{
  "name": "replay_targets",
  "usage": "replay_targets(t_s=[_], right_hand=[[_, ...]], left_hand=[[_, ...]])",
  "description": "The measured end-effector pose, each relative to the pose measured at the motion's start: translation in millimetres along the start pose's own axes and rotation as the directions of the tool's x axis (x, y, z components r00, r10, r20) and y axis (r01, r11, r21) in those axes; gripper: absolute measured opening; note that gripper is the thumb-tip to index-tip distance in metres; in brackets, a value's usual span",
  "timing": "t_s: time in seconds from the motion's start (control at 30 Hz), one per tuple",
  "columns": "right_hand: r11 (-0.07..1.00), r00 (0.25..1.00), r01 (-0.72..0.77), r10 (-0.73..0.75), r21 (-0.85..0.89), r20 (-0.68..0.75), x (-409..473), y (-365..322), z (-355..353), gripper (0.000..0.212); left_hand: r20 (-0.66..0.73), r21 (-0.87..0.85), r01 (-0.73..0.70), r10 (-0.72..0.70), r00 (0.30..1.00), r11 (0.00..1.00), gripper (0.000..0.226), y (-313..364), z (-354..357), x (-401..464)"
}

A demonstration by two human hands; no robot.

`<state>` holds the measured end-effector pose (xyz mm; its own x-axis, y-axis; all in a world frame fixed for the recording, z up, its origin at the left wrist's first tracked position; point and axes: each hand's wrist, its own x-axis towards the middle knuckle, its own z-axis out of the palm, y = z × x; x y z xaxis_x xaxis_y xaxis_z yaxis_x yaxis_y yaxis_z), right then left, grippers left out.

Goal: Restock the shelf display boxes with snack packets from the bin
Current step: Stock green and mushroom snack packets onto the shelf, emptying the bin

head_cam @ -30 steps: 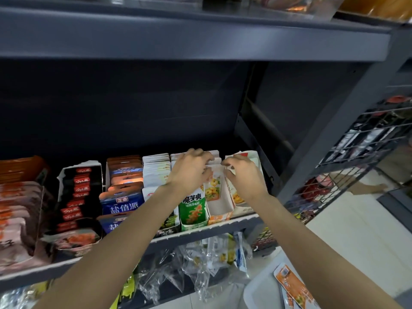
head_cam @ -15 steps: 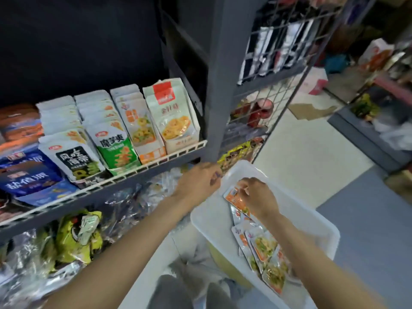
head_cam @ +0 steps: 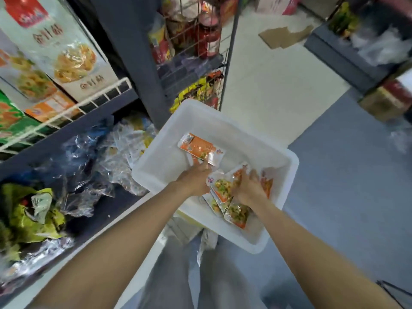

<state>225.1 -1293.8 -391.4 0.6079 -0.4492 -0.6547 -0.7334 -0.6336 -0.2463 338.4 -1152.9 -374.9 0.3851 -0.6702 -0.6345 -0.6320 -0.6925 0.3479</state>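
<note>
Slippage threatens: both hands, left hand (head_cam: 196, 180) and right hand (head_cam: 248, 189), curl fingers around glossy orange snack packets (head_cam: 225, 192) inside white plastic bin (head_cam: 276, 152).

Upper left of frame: grey shelf (head_cam: 116, 103) with white wire front rail (head_cam: 66, 112), display boxes (head_cam: 73, 63) standing on it. Below, at left, the lower shelf (head_cam: 93, 210) carries crinkled clear and green bags (head_cam: 33, 215). Pale floor (head_cam: 267, 85), upper right, bears torn cardboard (head_cam: 285, 36).
</note>
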Motion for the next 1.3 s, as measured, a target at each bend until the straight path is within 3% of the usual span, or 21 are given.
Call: replay_targets(t_s=[0.07,0.13,0.3,0.4,0.5,0.57,0.7,0.9,1.03,1.1,1.2,1.3], right_hand=[[0.999,0.997,0.048,-0.047,-0.012,0.053,3,4,2,0.077],[0.993,0.992,0.12,-0.119,-0.014,0.053,6,3,0,0.082],[0.964,0.962,0.264,-0.266,0.033,0.059,15,-2,0,0.094],[0.943,0.942,0.323,-0.329,0.084,0.071,15,-3,5,0.097],[0.93,0.929,0.349,-0.36,0.116,0.091,16,-1,6,0.098],[0.931,0.935,0.35,-0.354,0.106,0.029,17,1,0,0.09],[0.961,0.962,0.243,-0.256,-0.129,-0.099,16,9,-21,0.063],[0.906,0.971,0.195,-0.232,-0.375,-0.054,22,7,-24,0.047],[0.92,0.96,0.278,-0.274,-0.276,0.054,29,1,-33,0.027],[0.937,0.95,0.312,-0.313,-0.156,0.017,30,-5,-43,0.015],[0.944,0.94,0.329,-0.327,0.004,-0.1,21,-16,-67,0.011],[0.907,0.904,0.408,-0.386,0.102,-0.186,7,-31,-92,0.011]], left_hand=[[0.066,0.039,0.031,-0.033,0.997,0.999,0.07,2,4,1],[0.035,0.058,0.05,-0.052,0.998,0.997,0.066,6,6,-2],[-0.292,-0.192,0.031,-0.087,0.953,0.981,0.041,13,10,4],[-0.245,-0.271,0.072,-0.141,0.959,0.96,0.04,23,9,21],[-0.214,-0.272,0.221,-0.283,0.935,0.937,0.051,35,8,41],[-0.225,-0.258,0.305,-0.364,0.904,0.917,0.058,40,8,49],[-0.286,-0.339,0.265,-0.367,0.885,0.903,0.049,38,8,46],[-0.207,-0.567,0.255,-0.435,0.876,0.783,0.048,22,-4,15],[-0.095,-0.648,0.255,-0.408,0.908,0.718,0.052,7,-21,-1],[-0.065,-0.666,0.234,-0.367,0.928,0.708,0.051,3,-26,-7],[-0.108,-0.655,0.132,-0.265,0.958,0.744,0.032,-4,-31,-16],[-0.227,-0.732,0.022,-0.274,0.935,0.681,0.011,-12,-40,-32]])
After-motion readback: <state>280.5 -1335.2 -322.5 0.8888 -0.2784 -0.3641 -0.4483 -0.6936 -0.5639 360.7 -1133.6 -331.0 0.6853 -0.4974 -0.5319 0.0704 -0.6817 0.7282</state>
